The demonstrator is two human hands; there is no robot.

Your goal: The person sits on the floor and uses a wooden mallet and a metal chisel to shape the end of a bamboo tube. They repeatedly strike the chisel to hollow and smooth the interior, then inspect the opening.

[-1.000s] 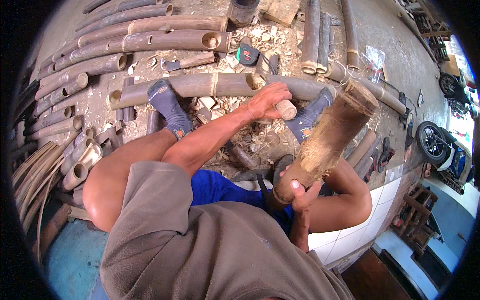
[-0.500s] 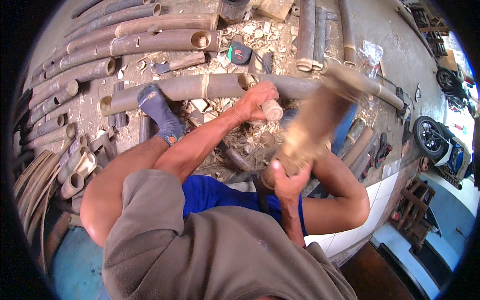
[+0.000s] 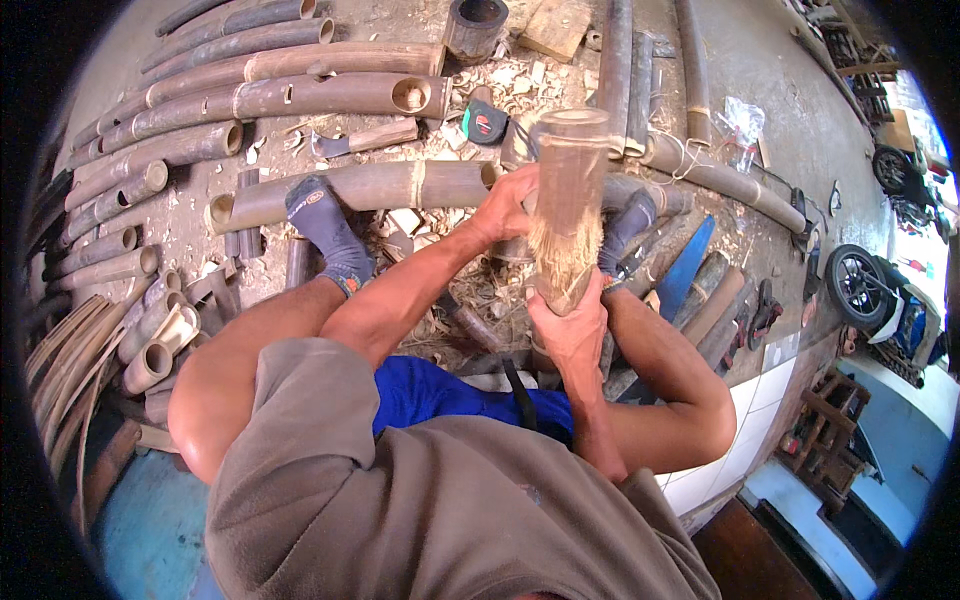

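Note:
My right hand (image 3: 572, 325) grips the narrowed lower end of a bamboo mallet (image 3: 572, 175), whose middle is frayed into pale fibres. The mallet's thick head stands in front of my left hand (image 3: 508, 208), close to it. My left hand is closed around the round wooden handle of a chisel; the mallet covers most of the handle now, and the blade is hidden. Both are over a long bamboo pole (image 3: 450, 184) lying crosswise, with a cut opening beside my left hand. My socked feet (image 3: 325, 220) rest against the pole on either side.
Several bamboo poles (image 3: 300, 97) lie at the left and far side. Pale chips litter the floor. A hatchet (image 3: 370, 138), a tape measure (image 3: 485, 124) and a bamboo section (image 3: 474, 32) lie beyond. A blue saw blade (image 3: 688, 262) is by my right leg. Motorbikes (image 3: 868, 290) stand far right.
The mallet has swung left and become more upright, now covering the chisel handle that showed earlier. My left hand keeps its grip. The view has shifted slightly.

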